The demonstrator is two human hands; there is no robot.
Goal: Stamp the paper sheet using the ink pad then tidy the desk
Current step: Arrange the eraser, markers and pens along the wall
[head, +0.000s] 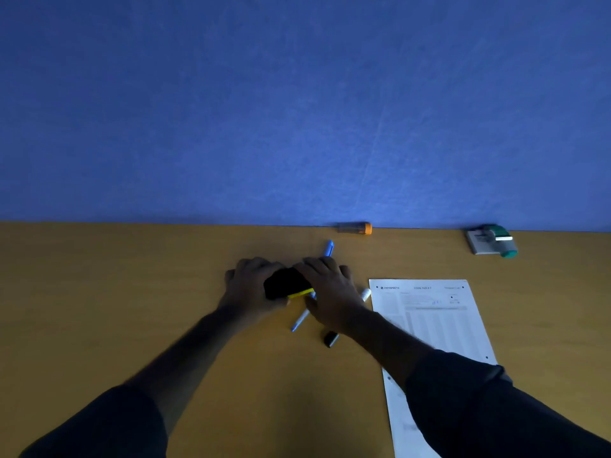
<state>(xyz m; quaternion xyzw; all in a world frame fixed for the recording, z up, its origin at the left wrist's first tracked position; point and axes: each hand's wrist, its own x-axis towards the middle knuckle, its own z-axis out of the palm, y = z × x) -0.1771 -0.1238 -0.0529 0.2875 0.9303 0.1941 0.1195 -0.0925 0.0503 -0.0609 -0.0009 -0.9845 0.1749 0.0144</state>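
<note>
A black case with a yellow edge [285, 283] lies on the wooden desk [132, 292], left of centre. My left hand [249, 287] grips its left side and my right hand [330, 292] covers its right side. Whether it is the ink pad, I cannot tell. The printed paper sheet [436, 322] lies flat to the right, partly under my right forearm. A grey and green stamp-like block [492, 241] sits at the back right by the wall.
A blue pen [329, 247] lies slantwise under my hands. The tip of a white marker [365, 294] shows beside my right hand. A small black cap [330, 338] rests nearer me. An orange-capped tube [355, 228] lies against the blue wall [297, 110].
</note>
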